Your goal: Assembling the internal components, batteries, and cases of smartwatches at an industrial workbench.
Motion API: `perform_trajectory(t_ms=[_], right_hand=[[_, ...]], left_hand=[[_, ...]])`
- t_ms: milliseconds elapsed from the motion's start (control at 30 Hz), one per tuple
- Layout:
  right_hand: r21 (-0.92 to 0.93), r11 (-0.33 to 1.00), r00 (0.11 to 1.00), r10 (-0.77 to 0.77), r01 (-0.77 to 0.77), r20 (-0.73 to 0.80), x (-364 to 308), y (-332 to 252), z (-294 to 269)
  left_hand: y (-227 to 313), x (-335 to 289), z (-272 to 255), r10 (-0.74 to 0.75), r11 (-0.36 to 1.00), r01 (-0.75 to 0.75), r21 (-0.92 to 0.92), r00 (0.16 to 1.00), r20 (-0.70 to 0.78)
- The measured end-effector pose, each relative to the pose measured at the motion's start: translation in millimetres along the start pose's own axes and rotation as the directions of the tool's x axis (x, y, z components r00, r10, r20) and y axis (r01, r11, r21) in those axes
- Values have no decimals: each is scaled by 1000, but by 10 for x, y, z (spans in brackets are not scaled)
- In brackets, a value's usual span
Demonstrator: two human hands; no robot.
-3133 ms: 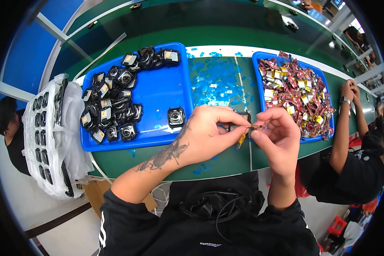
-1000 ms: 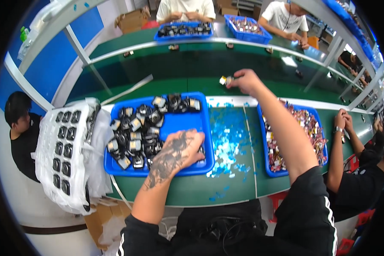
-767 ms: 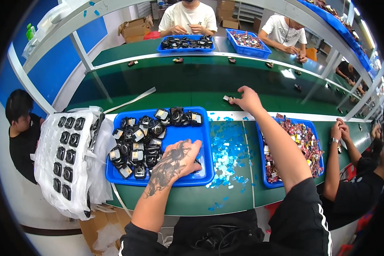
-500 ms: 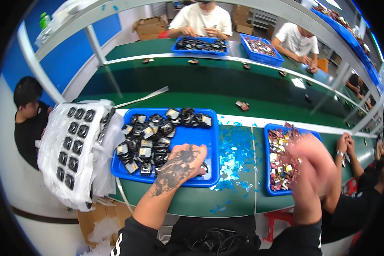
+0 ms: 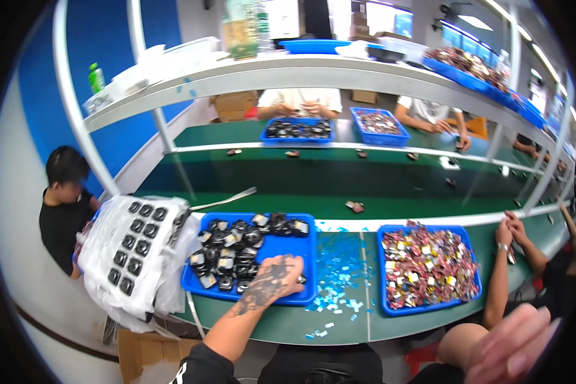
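My left hand (image 5: 278,278), tattooed on its back, rests at the right side of a blue tray (image 5: 288,246). Its fingers are curled down over a small black lens housing, and only a dark bit shows by the fingertips. Many similar black lens housings (image 5: 227,259), some with pale square labels, fill the tray's left and back. My right hand (image 5: 512,345) is at the lower right, off the table's near edge and smeared by motion; whether it holds anything is unclear. Nearest to it is a second blue tray (image 5: 383,281) of small reddish circuit parts (image 5: 429,265).
Blue film scraps (image 5: 339,275) litter the green table between the trays. White packing trays of black housings (image 5: 134,246) stand at the left. A shelf (image 5: 301,73) spans the front. Beyond lies a dark green belt with scattered parts. Co-workers sit opposite, left and close at right (image 5: 518,233).
My right hand has moved from over the reddish parts down and right, past the table edge. My left hand stays in its tray. The view has tilted up, showing more of the shelf.
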State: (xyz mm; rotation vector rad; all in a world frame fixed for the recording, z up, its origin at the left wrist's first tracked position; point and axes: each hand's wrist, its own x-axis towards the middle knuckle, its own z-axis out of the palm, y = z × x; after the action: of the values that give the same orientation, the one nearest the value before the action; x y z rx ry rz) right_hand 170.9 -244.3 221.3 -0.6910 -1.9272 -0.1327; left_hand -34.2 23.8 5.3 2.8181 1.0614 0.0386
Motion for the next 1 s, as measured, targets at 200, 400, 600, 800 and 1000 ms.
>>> perform_trajectory(t_ms=[200, 400, 600, 800, 1000], right_hand=[[-110, 856, 863, 501, -505, -60, -774, 1002, 884], [72, 701, 701, 713, -710, -29, -1302, 1476, 1466], [224, 547, 510, 835, -806, -204, -1394, 1555, 1469], [391, 463, 458, 882, -796, -113, -1483, 1568, 1635], [-128, 603, 617, 770, -787, -162, -1472, 1667, 1200]], left_hand=[[9, 48, -234, -129, 865, 79, -496, 989, -66], [433, 192, -204, 305, -154, 209, -966, 940, 155], [759, 336, -35, 188, -448, 243, -860, 967, 175], [648, 328, 197, 56, -267, 200, -943, 980, 192], [588, 295, 261, -62, -167, 58, -984, 996, 69]])
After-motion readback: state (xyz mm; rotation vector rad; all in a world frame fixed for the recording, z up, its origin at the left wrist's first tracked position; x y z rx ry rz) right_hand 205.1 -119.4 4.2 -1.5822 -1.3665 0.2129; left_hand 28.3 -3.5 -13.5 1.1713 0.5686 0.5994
